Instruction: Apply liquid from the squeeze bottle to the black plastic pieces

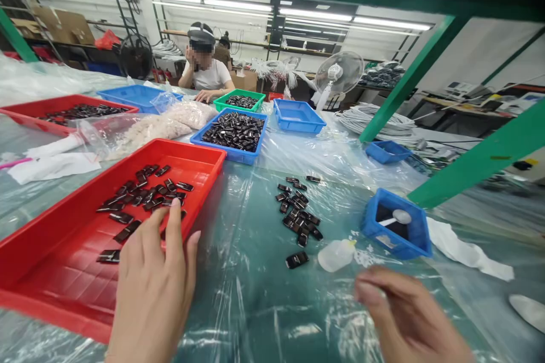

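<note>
My left hand (153,272) reaches over the near right side of a red tray (46,227), fingers stretched out and apart. Several small glossy black plastic parts (149,198) lie loose in that tray around its fingertips. On the table, a loose cluster of similar black parts (298,218) lies between my hands, with one single part (297,260) nearer me. My right hand (409,312) is at the lower right, thumb and forefinger pinched together; what they hold, if anything, is hidden. Just beyond it lies a small translucent squeeze bottle (336,255) beside white bits.
A blue bin (398,249) with a white spoon (397,217) stands at right beside a white cloth (466,249). Farther back are a blue tray (251,156) full of black parts and bags of beige pieces (159,127). A green post (481,153) slants at right. A person (206,71) sits opposite.
</note>
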A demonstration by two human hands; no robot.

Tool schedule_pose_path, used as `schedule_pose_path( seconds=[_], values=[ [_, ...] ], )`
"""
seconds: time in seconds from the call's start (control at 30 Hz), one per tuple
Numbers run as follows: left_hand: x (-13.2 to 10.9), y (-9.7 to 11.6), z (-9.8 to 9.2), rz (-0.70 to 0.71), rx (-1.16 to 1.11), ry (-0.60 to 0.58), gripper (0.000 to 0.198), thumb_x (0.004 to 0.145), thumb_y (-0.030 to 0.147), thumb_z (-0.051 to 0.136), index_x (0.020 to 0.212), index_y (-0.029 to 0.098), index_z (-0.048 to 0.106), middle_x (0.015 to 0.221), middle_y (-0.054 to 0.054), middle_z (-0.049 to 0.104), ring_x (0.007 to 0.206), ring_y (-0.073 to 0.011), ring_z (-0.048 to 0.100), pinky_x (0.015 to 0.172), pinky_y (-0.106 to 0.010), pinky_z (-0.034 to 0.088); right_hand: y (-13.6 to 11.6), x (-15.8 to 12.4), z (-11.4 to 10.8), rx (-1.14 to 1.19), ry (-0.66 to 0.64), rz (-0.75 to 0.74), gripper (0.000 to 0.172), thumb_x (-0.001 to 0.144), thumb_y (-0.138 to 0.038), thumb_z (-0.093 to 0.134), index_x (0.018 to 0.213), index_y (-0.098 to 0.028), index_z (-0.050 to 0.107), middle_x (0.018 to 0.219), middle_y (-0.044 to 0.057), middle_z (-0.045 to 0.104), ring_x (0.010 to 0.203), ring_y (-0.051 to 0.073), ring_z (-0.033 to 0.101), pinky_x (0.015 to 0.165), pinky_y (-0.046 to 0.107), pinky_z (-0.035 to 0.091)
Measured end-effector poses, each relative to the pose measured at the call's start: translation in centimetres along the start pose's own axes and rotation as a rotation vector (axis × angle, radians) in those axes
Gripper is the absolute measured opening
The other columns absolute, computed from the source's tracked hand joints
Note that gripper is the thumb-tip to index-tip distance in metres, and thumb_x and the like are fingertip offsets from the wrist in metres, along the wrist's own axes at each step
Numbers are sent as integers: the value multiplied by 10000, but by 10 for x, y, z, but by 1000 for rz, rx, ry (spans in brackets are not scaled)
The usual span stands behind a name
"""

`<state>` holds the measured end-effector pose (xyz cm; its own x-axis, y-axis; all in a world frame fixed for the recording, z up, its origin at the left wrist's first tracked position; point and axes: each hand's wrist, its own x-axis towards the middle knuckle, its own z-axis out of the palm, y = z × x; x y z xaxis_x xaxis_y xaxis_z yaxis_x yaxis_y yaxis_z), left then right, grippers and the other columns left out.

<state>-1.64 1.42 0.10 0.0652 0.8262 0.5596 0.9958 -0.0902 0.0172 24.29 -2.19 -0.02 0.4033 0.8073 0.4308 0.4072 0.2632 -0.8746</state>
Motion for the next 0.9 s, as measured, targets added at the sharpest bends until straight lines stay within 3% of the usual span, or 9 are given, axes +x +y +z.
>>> schedule_pose_path(
  seconds=[0.1,0.17,0.2,0.33,0.43,0.53,0.63,0.77,0.9],
  values=[
    [-3,9,16,92,-41,19,495,990,288,321,1406,20,328,1381,-311,392,1206,-471,451,909,-612,419,15,11,-12,-72,154,-12,137,834,-394,673,871,-273,619,777,13,604,718,195,590,691,339,486],
    [-12,29,28,201,-186,20,417,994,256,332,1350,59,423,1351,-273,488,1176,-416,514,915,-596,442,26,18,-15,-55,156,25,211,831,-422,662,946,-266,580,872,31,613,821,212,606,764,368,488],
    [-16,41,34,254,-275,-51,393,1000,237,321,1320,58,464,1322,-267,533,1161,-398,541,920,-600,443,32,20,-15,-45,146,40,266,830,-446,651,1000,-266,553,944,47,614,891,226,606,811,392,482],
    [-22,86,54,381,-432,-208,405,1011,263,305,1226,37,562,1124,-225,676,962,-345,666,783,-540,546,51,21,-9,-60,-7,123,494,825,-464,641,1229,-272,434,1266,121,551,1103,270,570,871,440,486],
    [-8,106,64,398,-540,-298,348,984,292,412,1179,62,587,1130,-212,668,983,-347,650,779,-537,546,62,17,-3,-67,-159,194,494,845,-434,626,1255,-264,411,1297,131,571,1098,265,604,827,414,523],
    [3,113,66,360,-680,-389,171,940,178,484,1007,149,639,1061,-133,691,973,-299,645,816,-482,536,67,15,0,-51,-265,211,334,876,-422,581,1139,-243,480,1149,100,653,1056,243,635,849,388,520],
    [2,109,61,259,-851,-490,140,883,129,538,944,196,643,872,-49,687,798,-234,650,712,-372,542,63,14,0,-38,-306,216,288,888,-423,564,1097,-233,509,1072,89,662,997,237,642,840,381,519],
    [-3,98,54,63,-1102,-633,118,883,222,549,912,196,661,639,26,577,590,-158,567,562,-260,474,48,6,1,20,-386,234,294,911,-423,534,1137,-237,501,1020,84,674,946,226,655,767,332,543],
    [-2,91,53,-109,-1354,-745,248,942,366,481,860,182,626,719,3,615,688,-155,604,665,-269,500,35,-5,5,66,-462,256,301,910,-418,543,1160,-251,533,1011,72,679,960,218,656,771,313,547]
  ],
)
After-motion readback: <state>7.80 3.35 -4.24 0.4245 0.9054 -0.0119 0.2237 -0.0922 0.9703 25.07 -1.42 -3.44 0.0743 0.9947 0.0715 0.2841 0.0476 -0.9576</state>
